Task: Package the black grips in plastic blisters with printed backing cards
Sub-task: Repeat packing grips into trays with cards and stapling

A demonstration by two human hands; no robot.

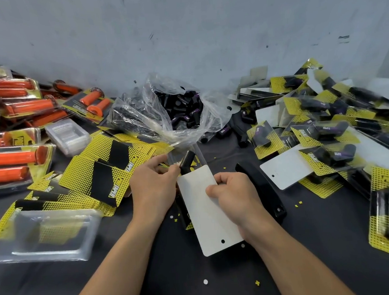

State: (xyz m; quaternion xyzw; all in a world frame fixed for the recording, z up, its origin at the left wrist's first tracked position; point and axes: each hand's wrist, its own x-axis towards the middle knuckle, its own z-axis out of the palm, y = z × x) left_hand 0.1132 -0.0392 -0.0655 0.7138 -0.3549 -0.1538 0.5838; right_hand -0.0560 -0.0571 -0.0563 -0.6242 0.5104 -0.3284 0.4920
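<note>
- We open at the right hand (229, 191), thumb and fingers pinching the card (209, 218) by its edge, white back up (printed face down, we'd guess), to steer it in.
- The left hand (154, 183) curls round the blister (200, 155), pinching it so the black grip (187, 160) inside can't roll out.
- That grip pokes up just beyond the left hand, touching the card's far end.
- Further out: bag of grips (181, 111) behind, spare cards (111, 167) left, finished packs (327, 127) right.

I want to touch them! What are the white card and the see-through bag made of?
Card: looks like thin cardboard, matte white, flat, with a punched hole. Bag: probably thin clear plastic; it is shiny and crinkled.
</note>
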